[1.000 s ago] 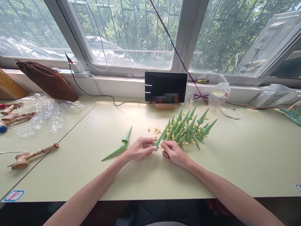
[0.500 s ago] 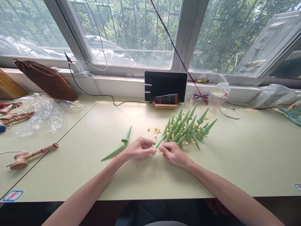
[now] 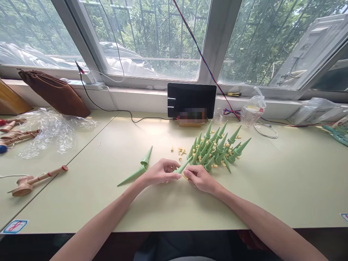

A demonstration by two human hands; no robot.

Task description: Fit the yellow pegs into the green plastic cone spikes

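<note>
The base of the green cone [image 3: 185, 165] is covered by the fingers of the left hand [image 3: 160, 172]. Most of the yellow piece [image 3: 185, 176] is hidden by the right hand [image 3: 201, 177]; whether the cone is touched by it cannot be told. In the cluster of green cones [image 3: 222, 143], many lower parts are overlapped, so no count can be made. The loose yellow bits [image 3: 179, 149] are too small for their shapes to be told. A patch [image 3: 191, 114] before the black screen [image 3: 190, 96] is blurred into blocks. The blue ball [image 3: 3, 149], yellow-brown box [image 3: 13, 101] and right sticker [image 3: 345, 216] are cut off by the side edges, the 2 forearms [image 3: 100, 214] by the bottom.
</note>
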